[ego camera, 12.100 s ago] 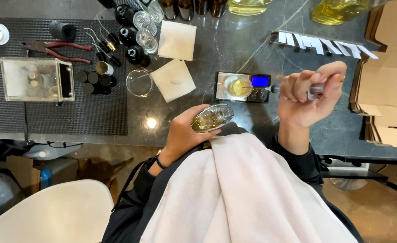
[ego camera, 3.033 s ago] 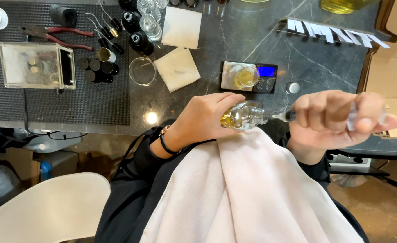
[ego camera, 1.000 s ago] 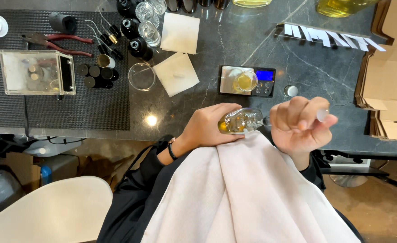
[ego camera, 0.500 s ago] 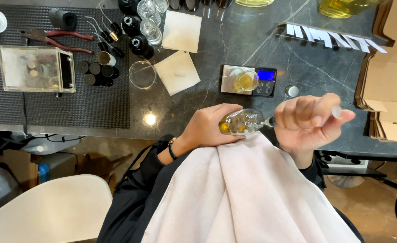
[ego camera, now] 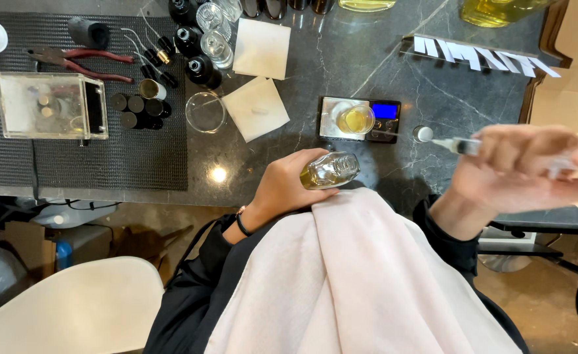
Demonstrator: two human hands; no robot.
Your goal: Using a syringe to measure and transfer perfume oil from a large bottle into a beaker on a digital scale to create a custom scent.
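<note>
My left hand [ego camera: 281, 190] grips a clear glass bottle [ego camera: 331, 169] of yellow liquid, tilted with its mouth toward the right, just over the near edge of the dark stone counter [ego camera: 374, 72]. My right hand [ego camera: 531, 172] is raised and blurred at the right, closed on a clear syringe [ego camera: 469, 145] whose needle points left, apart from the bottle. Past the bottle, a small scale [ego camera: 359, 119] with a blue display carries a little cup of yellow liquid [ego camera: 356, 120].
A black ribbed mat [ego camera: 72, 157] holds a clear plastic box [ego camera: 49, 105], red-handled pliers [ego camera: 82, 58], and black caps [ego camera: 135, 108]. Small bottles [ego camera: 200, 39], a glass dish [ego camera: 205, 113], two white paper squares [ego camera: 256, 108], white paper strips [ego camera: 479, 56] and a cardboard box [ego camera: 571, 98] surround them.
My right hand has drawn the syringe away from the bottle's mouth, out to the right and closer to the camera. My left hand keeps the bottle in the same place.
</note>
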